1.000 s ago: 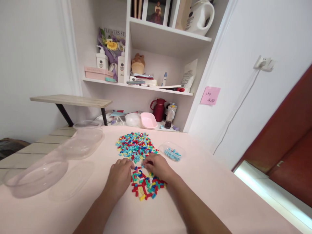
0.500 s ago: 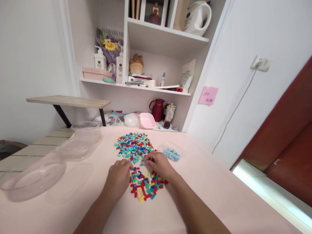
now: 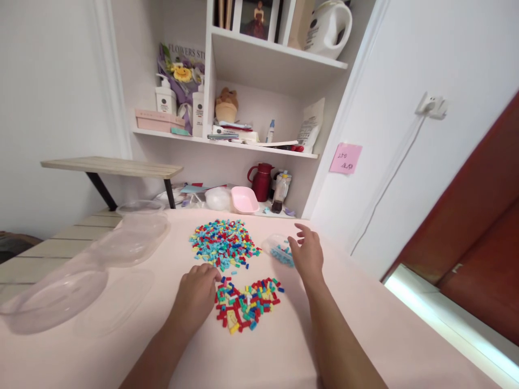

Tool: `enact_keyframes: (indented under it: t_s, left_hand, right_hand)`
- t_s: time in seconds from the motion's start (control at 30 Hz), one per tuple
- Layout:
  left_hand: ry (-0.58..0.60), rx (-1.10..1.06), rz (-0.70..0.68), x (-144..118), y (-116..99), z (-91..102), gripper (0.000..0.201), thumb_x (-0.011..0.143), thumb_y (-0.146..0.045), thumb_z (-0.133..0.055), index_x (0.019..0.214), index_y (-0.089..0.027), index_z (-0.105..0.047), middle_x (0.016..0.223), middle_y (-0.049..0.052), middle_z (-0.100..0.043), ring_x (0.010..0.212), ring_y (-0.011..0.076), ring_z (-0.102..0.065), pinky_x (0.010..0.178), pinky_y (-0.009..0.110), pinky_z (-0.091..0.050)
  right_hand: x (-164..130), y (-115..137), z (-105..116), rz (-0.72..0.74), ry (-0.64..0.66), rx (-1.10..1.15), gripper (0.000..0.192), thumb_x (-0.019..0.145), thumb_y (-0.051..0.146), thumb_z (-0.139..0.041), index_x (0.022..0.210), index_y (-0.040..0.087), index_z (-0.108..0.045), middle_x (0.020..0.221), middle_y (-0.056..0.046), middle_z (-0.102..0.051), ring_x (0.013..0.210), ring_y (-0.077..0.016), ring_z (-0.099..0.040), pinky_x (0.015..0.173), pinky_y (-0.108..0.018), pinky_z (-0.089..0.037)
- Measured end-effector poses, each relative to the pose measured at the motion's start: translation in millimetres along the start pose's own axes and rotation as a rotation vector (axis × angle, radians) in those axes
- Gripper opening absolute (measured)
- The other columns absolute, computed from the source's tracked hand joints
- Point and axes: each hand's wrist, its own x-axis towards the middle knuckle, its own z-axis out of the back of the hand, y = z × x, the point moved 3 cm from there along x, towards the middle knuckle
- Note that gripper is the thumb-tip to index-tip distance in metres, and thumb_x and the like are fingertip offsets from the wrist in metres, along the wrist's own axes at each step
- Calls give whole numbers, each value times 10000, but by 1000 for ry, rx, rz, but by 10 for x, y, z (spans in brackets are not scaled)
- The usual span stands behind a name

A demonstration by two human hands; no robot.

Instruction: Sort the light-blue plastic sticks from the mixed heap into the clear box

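Note:
On the pink table [image 3: 365, 324] lie two heaps of small coloured bricks: a large far heap [image 3: 221, 243] and a smaller near heap [image 3: 247, 302]. My left hand [image 3: 198, 294] rests on the table with curled fingers, its fingertips touching the near heap's left edge. My right hand [image 3: 308, 254] hovers with fingers spread over a small clear tub [image 3: 279, 249] that holds light blue bricks. I cannot see anything in either hand.
Clear plastic bowls [image 3: 133, 237] and lids [image 3: 57, 292] stand on the table's left side. Behind the table a white shelf unit [image 3: 259, 146] carries bottles, a red jug [image 3: 261, 181] and a pink dish [image 3: 244, 199]. A wall rises on the right.
My right hand has left the gap between the two heaps and moved right and away, over the small tub, opening its fingers. My left hand has barely moved.

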Motion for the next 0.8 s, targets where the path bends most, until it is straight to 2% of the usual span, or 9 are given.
enact_keyframes:
  t_s: [0.07,0.13,0.2,0.3,0.37,0.43,0.57,0.67,0.8]
  left_hand:
    - [-4,4,0,-4,0,-1,332,872,-102,-339,903,-246,-636,1064,16,-661,1015,182,-559,871,325,-394]
    - [-5,6,-4,-8,2,-4,329,874,-102,-343,912,-249,-636,1075,18,-659,1022,179,-556,874,323,-391]
    - [-3,8,-4,-9,7,-9,327,876,-100,-345,919,-246,-635,1086,22,-657,1027,178,-554,874,322,-388]
    - [-5,10,-9,-4,11,-16,322,875,-100,-348,923,-241,-633,1087,24,-657,1022,182,-553,870,322,-387]
    - [-5,13,-16,-3,7,-17,320,870,-96,-351,926,-243,-629,1083,22,-656,1021,183,-552,862,318,-386]
    - [-4,19,-21,-5,-2,-15,319,868,-93,-352,931,-246,-624,1080,21,-655,1020,182,-551,855,314,-384]
    - [6,37,-20,-18,-34,0,312,871,-96,-344,935,-237,-616,1071,30,-651,1007,188,-550,840,317,-383]
    - [23,49,-16,-27,-54,10,307,866,-95,-350,943,-240,-609,1072,32,-646,1007,189,-547,828,317,-381]
    - [43,75,-9,-36,-64,13,309,862,-90,-352,969,-242,-599,1094,34,-637,1023,189,-542,833,315,-378]
  right_hand:
    - [-21,32,-33,26,-12,30,482,823,330,-523,1291,213,-525,1075,-87,-575,790,-187,-581,727,-338,-454]
    - [-79,126,-117,92,38,115,427,848,309,-495,1257,202,-551,1029,-86,-600,797,-190,-584,749,-341,-462]
    - [-182,266,-249,175,179,213,301,875,287,-471,1115,209,-636,944,-71,-641,791,-190,-588,770,-334,-467]
    - [-411,493,-470,307,478,293,204,887,240,-495,950,234,-689,922,-47,-678,839,-187,-604,805,-314,-468]
    - [-570,607,-586,401,645,261,202,876,198,-528,981,251,-694,956,-38,-668,892,-182,-599,836,-302,-460]
    - [-689,665,-662,470,744,197,287,864,147,-538,1077,275,-680,997,-40,-632,923,-175,-584,843,-285,-453]
    - [-777,675,-723,559,784,112,428,856,67,-495,1174,308,-649,997,-44,-569,941,-169,-555,841,-265,-438]
    - [-767,660,-737,592,795,106,342,860,83,-513,1075,284,-687,972,-40,-569,939,-169,-550,854,-267,-426]
    - [-731,655,-723,565,842,130,228,842,95,-544,923,245,-695,918,-28,-605,919,-165,-558,847,-269,-424]
